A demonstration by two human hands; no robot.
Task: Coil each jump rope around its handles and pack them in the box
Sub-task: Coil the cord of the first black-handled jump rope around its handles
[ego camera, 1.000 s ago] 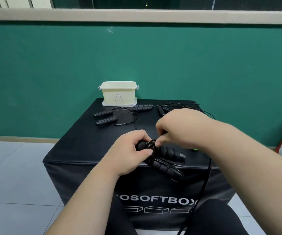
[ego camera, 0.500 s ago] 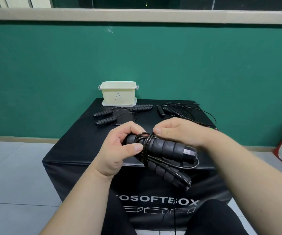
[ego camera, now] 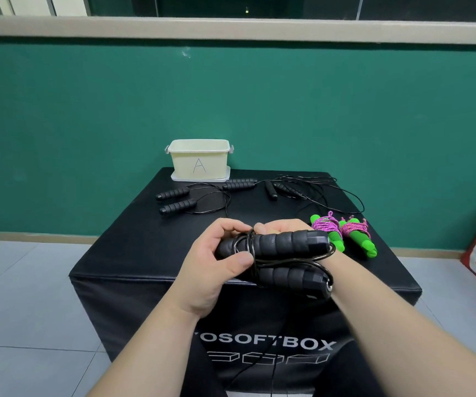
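A: Grip first. Your left grip [ego camera: 216, 259] is curled round the left end of the black jump rope [ego camera: 282, 242], with the thumb pressing the cord turns onto the handles. Your right grip [ego camera: 282, 227] sits behind the handles, mostly hidden; cannot tell what it holds.

B: Change over the last second: you raised the bundle. The lower handle, then splayed down-right, now lies nearly parallel under the upper one. Your right grip went from on top to behind. Judgement: the wrap is unfinished, since loose cord [ego camera: 272, 373] hangs before the bench [ego camera: 133, 247].

A: Long axis runs left to right, dipping slightly rightward; the cap ends point right. You hold it in the air over the bench's near edge, well apart from the box [ego camera: 199, 164] at the far edge.

B: Green rope [ego camera: 343, 234], already coiled, lies near your right wrist
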